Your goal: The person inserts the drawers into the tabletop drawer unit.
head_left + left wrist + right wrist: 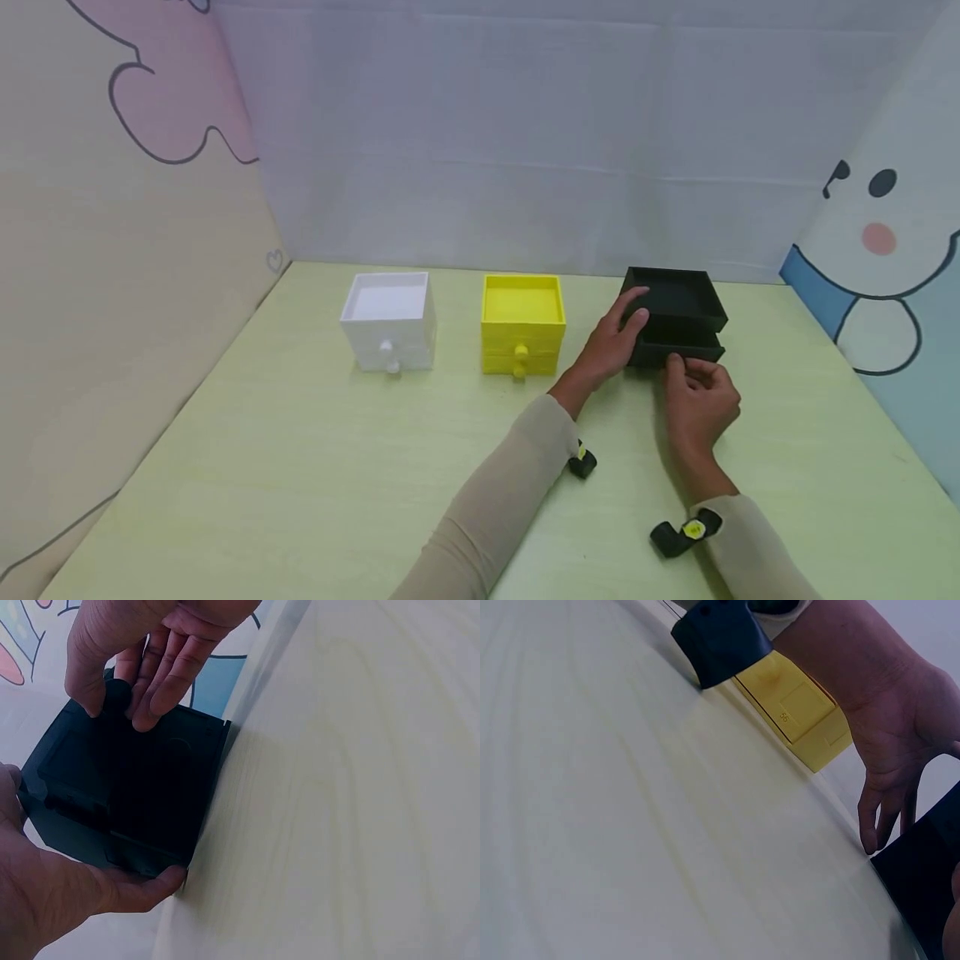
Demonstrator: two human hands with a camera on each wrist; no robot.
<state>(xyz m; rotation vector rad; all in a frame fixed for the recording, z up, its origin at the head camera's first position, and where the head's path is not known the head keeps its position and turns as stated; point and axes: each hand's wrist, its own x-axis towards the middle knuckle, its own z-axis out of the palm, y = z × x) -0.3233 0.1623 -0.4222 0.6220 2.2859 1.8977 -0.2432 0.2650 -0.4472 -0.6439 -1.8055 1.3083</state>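
Note:
On the right of the table stands a small black drawer box (678, 293), its lower drawer (684, 340) pulled partway out at the front. My left hand (609, 343) grips the box at its left side, the thumb over the top rim; the left wrist view shows its fingers (139, 894) against the box wall. In front of the drawer, my right hand (699, 407) pinches the drawer's round black knob (118, 696) between thumb and fingers. The head view hides the knob behind that hand.
A yellow drawer box (522, 302) stands left of the black one, and a white drawer box (387, 300) farther left. Both have front knobs and shut drawers. A pale wall sheet (480, 150) rises behind the table (300, 467); printed panels flank it.

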